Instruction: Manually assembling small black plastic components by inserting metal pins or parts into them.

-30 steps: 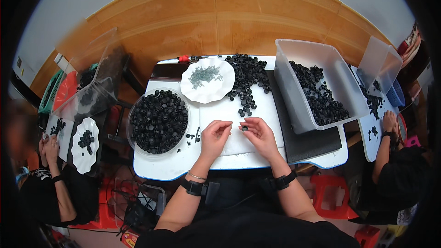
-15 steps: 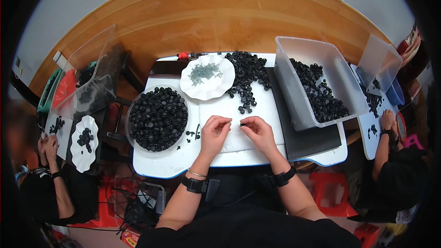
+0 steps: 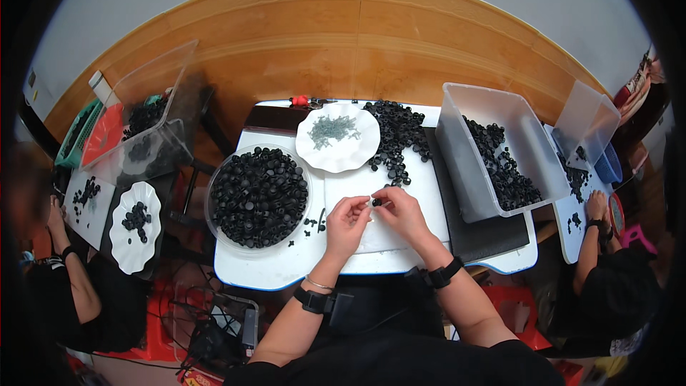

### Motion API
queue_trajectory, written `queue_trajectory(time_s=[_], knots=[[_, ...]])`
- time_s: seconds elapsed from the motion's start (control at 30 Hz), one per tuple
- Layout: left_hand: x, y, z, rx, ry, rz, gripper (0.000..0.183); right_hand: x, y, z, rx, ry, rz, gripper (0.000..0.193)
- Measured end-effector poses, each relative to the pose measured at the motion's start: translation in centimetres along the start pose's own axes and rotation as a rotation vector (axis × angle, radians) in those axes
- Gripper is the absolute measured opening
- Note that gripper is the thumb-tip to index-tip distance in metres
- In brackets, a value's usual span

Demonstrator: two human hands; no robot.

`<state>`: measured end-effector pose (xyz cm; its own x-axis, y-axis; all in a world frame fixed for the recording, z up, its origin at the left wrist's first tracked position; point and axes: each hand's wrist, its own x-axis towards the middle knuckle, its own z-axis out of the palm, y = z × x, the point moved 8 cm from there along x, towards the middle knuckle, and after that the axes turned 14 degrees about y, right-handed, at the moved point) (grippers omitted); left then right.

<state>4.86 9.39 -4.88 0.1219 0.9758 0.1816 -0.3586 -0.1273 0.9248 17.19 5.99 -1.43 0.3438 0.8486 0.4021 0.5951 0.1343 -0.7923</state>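
Over the white sheet (image 3: 371, 248) my two hands meet, fingertips almost touching. Between the thumb and fingers of my right hand (image 3: 401, 216) is a small black round plastic part (image 3: 376, 202). My left hand (image 3: 348, 226) is closed in a pinch beside that part; whatever sits in its fingertips is too small to name. Behind them stands a white scalloped plate (image 3: 314, 157) with a heap of tiny greenish clear pieces (image 3: 333, 131). A loose pile of black parts (image 3: 400, 129) lies just right of the plate. To the left, a round clear tub (image 3: 309, 204) is heaped with similar black parts.
A clear plastic bin (image 3: 464, 179) with black parts stands on a dark mat (image 3: 493, 239) at right. Small black scraps (image 3: 314, 223) lie beside the tub. Co-workers' hands are at side tables, left (image 3: 56, 216) and right (image 3: 597, 205). A wooden panel (image 3: 300, 43) backs the table.
My hands have come together; the black part in my right hand now meets my left fingertips. The whole view has shifted, so the table appears slightly lower and farther right.
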Motion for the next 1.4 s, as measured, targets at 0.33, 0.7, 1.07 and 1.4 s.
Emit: queue_trajectory(time_s=[0.33, 0.7, 1.07, 1.4], knots=[[0.0, 0.0, 0.2, 0.0, -0.019, -0.068, 0.029, -0.1, -0.8, -0.9, -0.015, 0.019, -0.033, 0.023], [0.1, 0.2, 0.6, 0.165, -0.074, 0.083, 0.011, -1.0, 0.7, -1.5, 0.134, 0.078, 0.07, 0.021], [0.0, -0.6, 0.4, 0.085, -0.049, -0.015, 0.017, 7.0, -1.1, -0.6, -0.356, -0.018, -0.289, 0.011], [0.3, -0.4, 0.3, 0.118, -0.041, 0.028, 0.018, 8.4, 0.9, 2.8, -0.542, -0.072, -0.344, 0.004]])
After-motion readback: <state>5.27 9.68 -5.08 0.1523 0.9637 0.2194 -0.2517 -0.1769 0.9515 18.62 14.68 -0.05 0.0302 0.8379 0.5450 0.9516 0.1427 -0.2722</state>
